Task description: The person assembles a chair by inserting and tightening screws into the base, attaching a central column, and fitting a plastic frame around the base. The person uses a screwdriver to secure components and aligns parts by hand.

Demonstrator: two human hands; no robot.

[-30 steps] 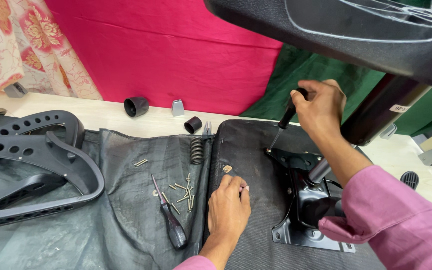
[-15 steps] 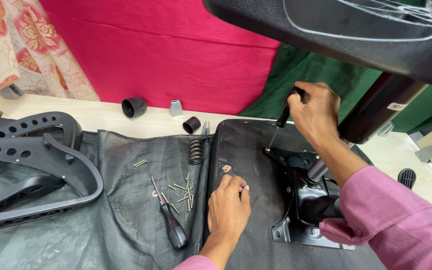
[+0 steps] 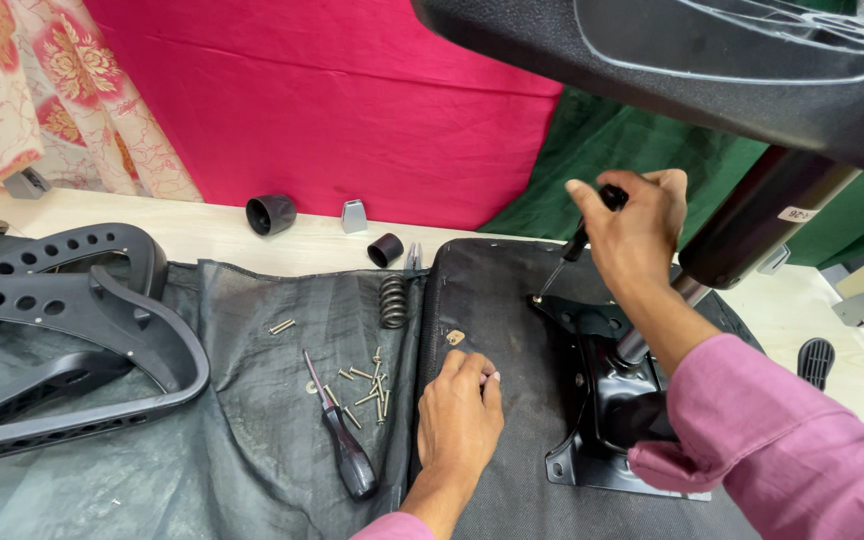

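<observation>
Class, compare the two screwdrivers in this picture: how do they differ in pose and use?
The screwdriver in the right hand stands tilted, its tip at the black metal plate; the spare screwdriver lies flat on the dark cloth, untouched. The held one's handle is mostly hidden; the spare's shows fully. Both have dark handles.

Overhead: dark chair part (image 3: 712,70) hangs low above right hand (image 3: 632,225), capping upward room | Right: black column (image 3: 752,215) just beside that hand | Left hand (image 3: 459,415) flanked by loose screws (image 3: 367,385), screwdriver (image 3: 342,440), spring (image 3: 393,300) | Open: bare seat base (image 3: 497,290) between hands
</observation>
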